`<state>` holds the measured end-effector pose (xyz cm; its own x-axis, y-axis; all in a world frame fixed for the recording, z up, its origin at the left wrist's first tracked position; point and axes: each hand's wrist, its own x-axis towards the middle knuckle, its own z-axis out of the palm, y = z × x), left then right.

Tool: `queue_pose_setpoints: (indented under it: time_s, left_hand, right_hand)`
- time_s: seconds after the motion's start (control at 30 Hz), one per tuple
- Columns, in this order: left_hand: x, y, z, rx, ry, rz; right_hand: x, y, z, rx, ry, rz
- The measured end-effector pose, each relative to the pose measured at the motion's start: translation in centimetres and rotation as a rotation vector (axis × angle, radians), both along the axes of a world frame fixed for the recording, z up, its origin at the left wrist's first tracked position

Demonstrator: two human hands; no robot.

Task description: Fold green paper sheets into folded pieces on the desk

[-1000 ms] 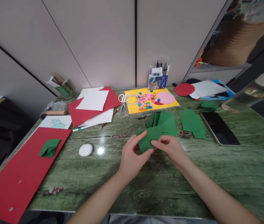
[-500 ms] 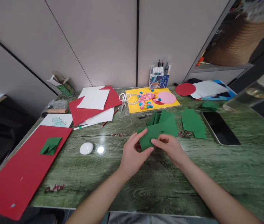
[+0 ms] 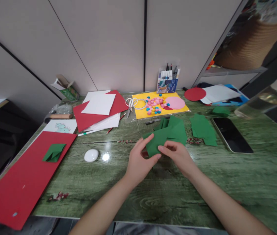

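Observation:
A piece of green paper is held between my two hands above the table. My left hand grips its left side and lower edge, thumb and fingers bent around it. My right hand pinches its lower right edge between thumb and curled fingers. Just beyond lie more green paper pieces, partly folded and overlapping the held sheet in view. Another green stack rests to the right. At the left, a folded green paper sits on a long red sheet.
A white oval object lies left of my hands. Scissors, a yellow sheet bearing pink and blue bits, and a marker box stand toward the wall. A phone and a clear bottle are at right.
The view has shifted very slightly. Both hands keep their hold on the green paper in nearly the same place.

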<state>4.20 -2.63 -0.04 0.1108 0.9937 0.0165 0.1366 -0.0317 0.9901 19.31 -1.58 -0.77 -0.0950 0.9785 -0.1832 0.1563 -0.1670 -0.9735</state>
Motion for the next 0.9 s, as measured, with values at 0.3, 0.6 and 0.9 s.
queue_pose_setpoints:
  time_s: [0.3, 0.6, 0.9]
  left_hand:
    - [-0.11, 0.09, -0.07, 0.006, 0.049, 0.011]
    - [-0.23, 0.28, -0.06, 0.018, 0.022, 0.005]
    - [-0.90, 0.74, -0.64, 0.054, 0.013, 0.034]
  right_hand:
    - [-0.21, -0.10, 0.26, 0.002, 0.011, 0.016]
    - [-0.16, -0.11, 0.18, -0.012, 0.027, 0.077]
    - [-0.15, -0.07, 0.18, -0.027, 0.023, 0.084]
